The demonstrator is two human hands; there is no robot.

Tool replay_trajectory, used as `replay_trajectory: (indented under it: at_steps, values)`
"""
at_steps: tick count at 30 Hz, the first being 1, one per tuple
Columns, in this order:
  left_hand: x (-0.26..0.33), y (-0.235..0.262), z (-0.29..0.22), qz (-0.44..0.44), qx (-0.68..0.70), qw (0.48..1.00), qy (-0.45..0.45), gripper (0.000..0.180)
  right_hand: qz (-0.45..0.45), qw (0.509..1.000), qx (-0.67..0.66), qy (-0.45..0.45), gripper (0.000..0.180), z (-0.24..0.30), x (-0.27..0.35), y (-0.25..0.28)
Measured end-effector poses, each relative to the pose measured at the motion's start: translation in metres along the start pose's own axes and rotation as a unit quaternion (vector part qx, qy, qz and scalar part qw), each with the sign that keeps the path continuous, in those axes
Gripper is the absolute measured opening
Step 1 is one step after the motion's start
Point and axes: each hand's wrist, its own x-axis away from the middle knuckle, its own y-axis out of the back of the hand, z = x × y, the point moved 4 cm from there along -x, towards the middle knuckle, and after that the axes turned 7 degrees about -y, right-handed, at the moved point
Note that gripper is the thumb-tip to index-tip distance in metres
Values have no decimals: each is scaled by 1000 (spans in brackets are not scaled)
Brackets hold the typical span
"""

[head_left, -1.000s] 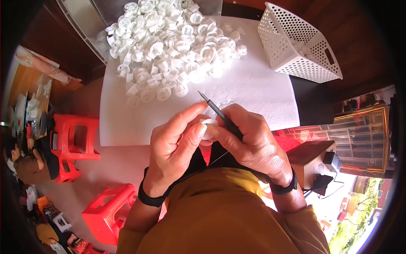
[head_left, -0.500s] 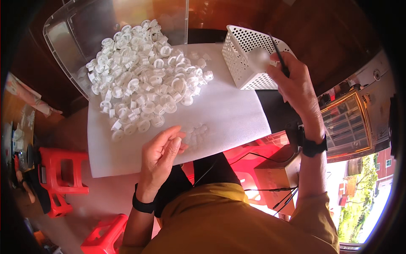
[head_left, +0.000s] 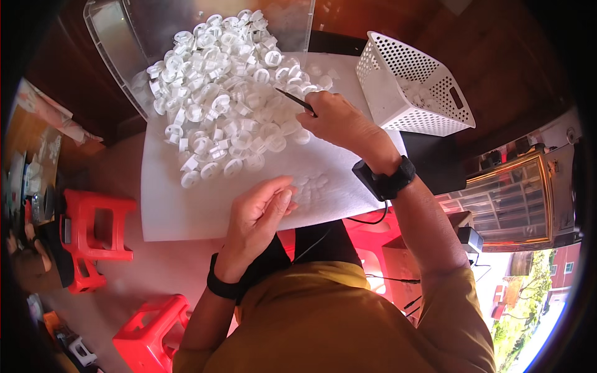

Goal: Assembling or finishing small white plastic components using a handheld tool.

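I sit at a white sheet (head_left: 186, 211) spread over a small table. My right hand (head_left: 339, 121) reaches far across it, pinching a thin dark tool (head_left: 297, 101) whose tip lies at the near right edge of the heap of white plastic parts (head_left: 217, 93). My left hand (head_left: 258, 211) rests near me on the sheet, fingers loosely curled, holding nothing that I can see. A clear bin (head_left: 118, 37) lies tipped at the far left, a white perforated basket (head_left: 413, 87) far right. Red stools (head_left: 93, 239) stand on the pale floor to my left.
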Motion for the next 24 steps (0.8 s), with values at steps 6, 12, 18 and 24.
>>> replay_trajectory:
  at_steps: [6,12,18,24]
  values:
    - [-2,4,3,9,-6,1000,-1,33,56,998,-33,-28,21,1,15,13]
    - [-6,6,1,-12,23,1000,-11,41,101,967,-220,-72,21,18,52,22]
    - [-8,5,-3,-39,76,995,-46,48,232,863,-431,-126,20,40,81,3]
    - [0,11,0,-33,123,991,-30,39,241,850,-450,-133,20,40,96,-4]
